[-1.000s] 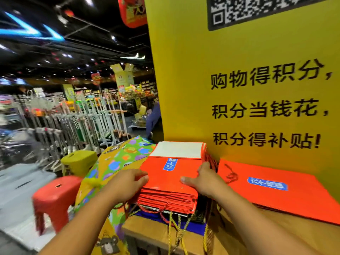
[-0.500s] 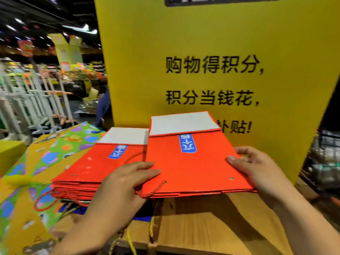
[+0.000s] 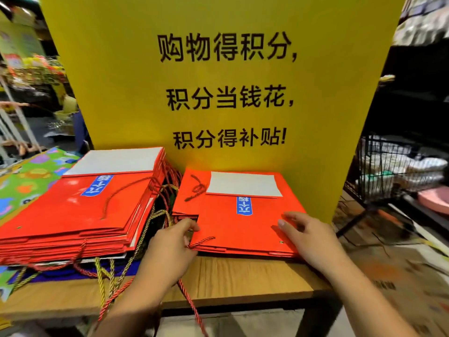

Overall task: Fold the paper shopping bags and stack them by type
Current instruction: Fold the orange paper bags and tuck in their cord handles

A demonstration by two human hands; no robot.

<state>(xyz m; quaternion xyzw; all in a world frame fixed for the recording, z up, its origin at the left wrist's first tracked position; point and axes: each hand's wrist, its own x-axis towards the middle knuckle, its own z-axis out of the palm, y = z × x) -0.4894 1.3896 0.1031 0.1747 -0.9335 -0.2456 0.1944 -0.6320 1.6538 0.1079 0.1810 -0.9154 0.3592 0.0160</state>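
Sign: yellow sign [image 3: 218, 93] stands behind the bench, black print reads 购物得积分,/ 积分当钱花,/ 积分得补贴!; its top is cut off by the frame.
Top bag: flat red bag [image 3: 243, 229] lies uppermost on the right stack, against the foot of the sign.
Bag label: blue label [image 3: 244, 205] with white characters, turned sideways, too blurred to read; a white panel [image 3: 244, 184] sits just behind it.
Left grip [image 3: 170, 246]: pinches the left near edge of the top bag, beside its red rope handle [image 3: 201, 240].
Right grip [image 3: 313, 242]: released, fingers spread on the bag's face at the right near corner, which it covers.
Left stack: taller pile of red bags [image 3: 80, 215] with the same blue label, well apart from both grips; left end cut off.
Bench: wooden bench [image 3: 243, 278] carries both stacks; gold and red cords hang over its front edge.
Hard to make out: patterned sheets [image 3: 31, 176] far left, wire basket [image 3: 388, 171] far right, contents blurred.
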